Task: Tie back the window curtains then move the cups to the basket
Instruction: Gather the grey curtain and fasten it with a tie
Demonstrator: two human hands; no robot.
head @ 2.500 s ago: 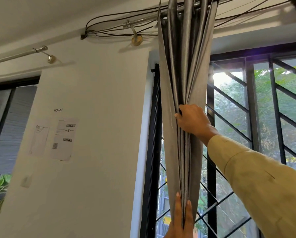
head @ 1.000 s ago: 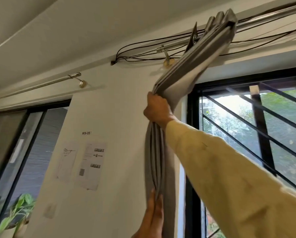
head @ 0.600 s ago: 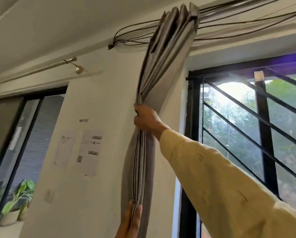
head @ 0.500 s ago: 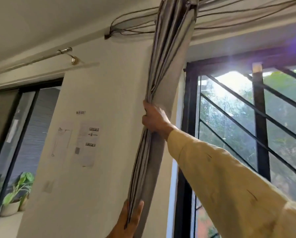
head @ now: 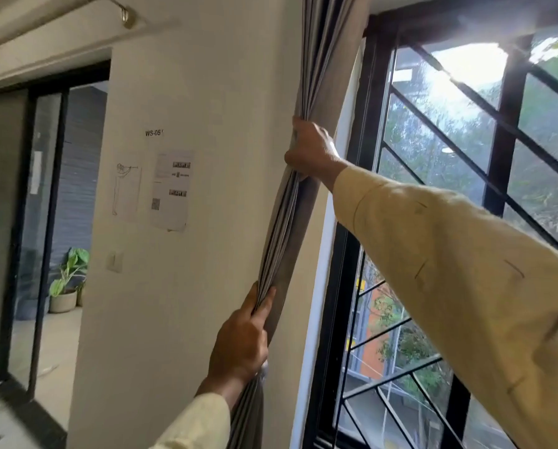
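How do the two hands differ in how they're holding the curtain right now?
The right hand grips the curtain high up, arm stretched out; the left hand grips it much lower, near the bottom of the view. The right hand's fist wraps the bundle from the window side; the left hand's fingers point up along the folds from the wall side. Both are closed on the same gathered grey curtain, and both sleeves are pale yellow.

The curtain point(head: 307, 176) is matt grey woven cloth, gathered in smooth folds. Right of the curtain, the window frame point(head: 365, 157) looks like dark satin-finished metal. Left of the curtain, matt paper sheets point(head: 170, 189) hang on a painted wall point(head: 222, 92).
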